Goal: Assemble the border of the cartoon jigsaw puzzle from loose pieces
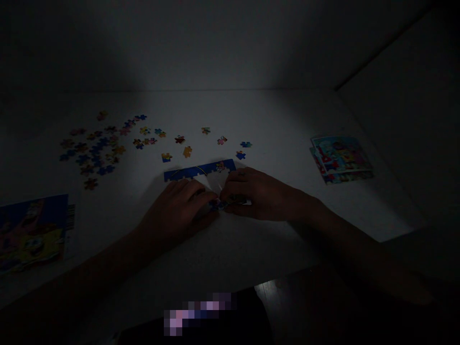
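In dim light, a partly assembled jigsaw puzzle [190,172] lies on the white table, its blue joined strip along the far side. My left hand [183,201] is curled over the left part of the puzzle, thumb pointing right. Opposite it, my right hand [257,194] is closed with thumb and fingers around the near right part. Joined puzzle pieces [214,205] show between the two sets of fingertips, which almost meet. Fingers and shadow hide most of what each hand grips. A pale, bare patch shows inside the blue strip.
Many loose puzzle pieces [97,151] spread over the left of the table, with several single ones, such as a yellow piece [187,152], beyond the puzzle. A cartoon picture [32,235] lies at left, a stack of picture cards [341,158] at right. A wall [215,48] rises behind.
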The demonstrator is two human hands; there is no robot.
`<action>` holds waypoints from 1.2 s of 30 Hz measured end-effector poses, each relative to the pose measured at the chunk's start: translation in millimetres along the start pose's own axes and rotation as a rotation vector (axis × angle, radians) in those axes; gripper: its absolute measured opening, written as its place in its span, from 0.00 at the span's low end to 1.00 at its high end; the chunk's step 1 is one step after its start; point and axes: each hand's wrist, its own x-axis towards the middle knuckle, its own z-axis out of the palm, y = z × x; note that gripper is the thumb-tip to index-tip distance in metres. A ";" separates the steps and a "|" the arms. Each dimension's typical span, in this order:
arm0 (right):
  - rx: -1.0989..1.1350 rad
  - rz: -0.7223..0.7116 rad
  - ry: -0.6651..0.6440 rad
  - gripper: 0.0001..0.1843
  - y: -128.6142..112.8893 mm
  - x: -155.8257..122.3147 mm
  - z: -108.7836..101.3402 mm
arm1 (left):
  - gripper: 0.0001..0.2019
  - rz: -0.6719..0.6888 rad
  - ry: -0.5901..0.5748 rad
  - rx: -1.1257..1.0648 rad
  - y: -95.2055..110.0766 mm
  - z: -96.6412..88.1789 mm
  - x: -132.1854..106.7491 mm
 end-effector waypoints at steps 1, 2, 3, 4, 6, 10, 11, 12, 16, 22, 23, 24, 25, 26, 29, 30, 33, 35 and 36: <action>-0.005 0.002 -0.005 0.05 -0.2 0.0 -0.2 | 0.17 0.000 -0.003 -0.003 -0.2 0.0 -0.7; -0.009 0.002 -0.009 0.06 -0.6 0.2 -0.6 | 0.18 0.001 -0.005 -0.005 -0.4 0.0 -1.4; -0.011 0.005 -0.012 0.06 -1.0 0.3 -0.9 | 0.18 0.003 -0.007 -0.006 -0.6 0.0 -2.0; -0.010 0.006 -0.009 0.06 -1.5 0.4 -1.2 | 0.18 0.007 -0.005 -0.005 -0.8 0.0 -2.4; -0.003 0.004 0.000 0.05 -2.1 0.5 -1.4 | 0.16 0.014 0.005 -0.004 -1.1 0.2 -2.8; -0.001 -0.002 -0.001 0.05 -1.5 -0.7 -0.3 | 0.13 0.019 0.033 -0.002 -1.8 0.2 -2.3; -0.002 -0.002 -0.006 0.05 -1.2 -1.0 -0.1 | 0.12 0.022 0.036 0.001 -1.8 -0.1 -2.1; -0.004 -0.002 -0.005 0.05 -1.1 -1.3 -0.1 | 0.13 0.027 0.037 0.005 -1.6 -0.6 -1.9; -0.012 0.004 -0.002 0.05 -2.6 -1.2 -2.2 | 0.13 0.041 0.026 0.022 0.4 -2.9 -0.9; -0.002 0.010 -0.013 0.06 -5.5 0.5 -3.8 | 0.12 0.065 0.059 0.062 1.1 -3.2 0.2; -0.002 0.009 -0.012 0.06 -5.4 0.6 -3.5 | 0.12 0.074 0.061 0.070 0.9 -3.3 0.2; -0.003 0.008 -0.012 0.05 -5.3 0.7 -3.0 | 0.12 0.083 0.060 0.080 0.8 -3.3 0.2; -0.002 0.005 -0.011 0.06 -5.1 0.7 -2.7 | 0.12 0.090 0.061 0.089 0.9 -3.4 0.0; 0.000 0.003 -0.010 0.06 -4.8 0.8 -2.4 | 0.12 0.097 0.063 0.095 1.0 -3.5 -0.3; -0.002 0.001 -0.006 0.06 -4.1 0.9 -2.0 | 0.11 0.100 0.052 0.081 1.0 -3.5 -1.5; -0.002 -0.001 -0.003 0.06 -3.9 0.9 -1.9 | 0.11 0.097 0.050 0.073 0.8 -3.3 -1.8; 0.005 -0.005 0.004 0.05 -3.5 0.5 -1.6 | 0.11 0.078 0.044 0.058 0.2 -3.0 -1.9; 0.006 -0.002 0.006 0.05 -3.9 0.1 -1.6 | 0.12 0.067 0.042 0.053 0.0 -3.0 -1.5; 0.003 0.004 0.007 0.05 -4.4 0.0 -1.7 | 0.12 0.060 0.038 0.047 0.0 -3.1 -1.2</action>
